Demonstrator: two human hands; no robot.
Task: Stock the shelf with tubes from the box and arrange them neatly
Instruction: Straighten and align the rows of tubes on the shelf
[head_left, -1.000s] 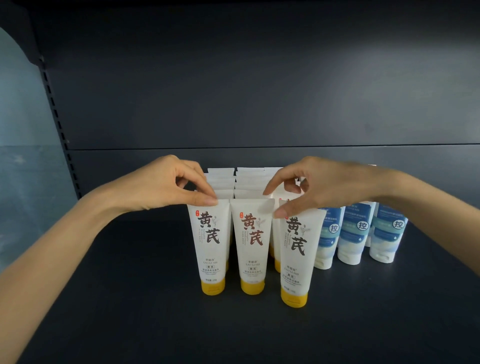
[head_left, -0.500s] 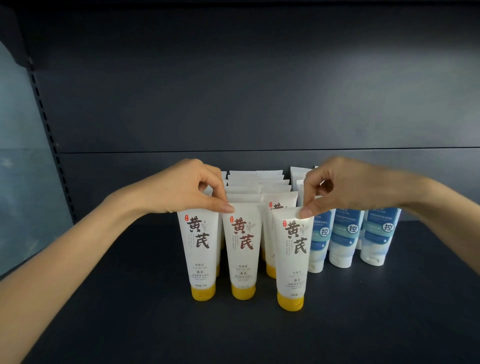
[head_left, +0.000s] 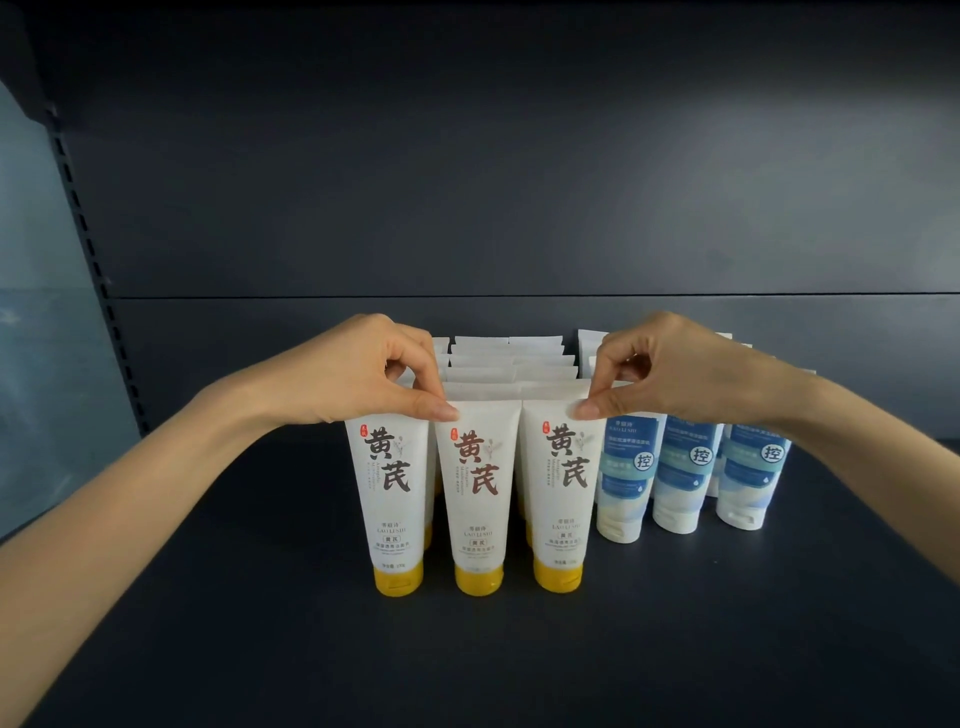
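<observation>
One wide dark shelf fills the lower frame. It lies bare at lower left and along its near edge, so there is room to draw the front row forward or sideways. Its back panel closes off the top half. At centre the yellow-capped tubes stand in three files, caps down, just beside the blue tubes at centre right. That flank is tight, so I judge any shift should go left or forward. The left hand pinches the top seams at the block's left front corner, thumb and forefinger closed on them. The right hand pinches the right front tube's top corner in the same way. Squaring the row probably calls for small, even nudges from the fingers of both hands, with the tubes held upright and the three front caps in one line. The box is out of view.
</observation>
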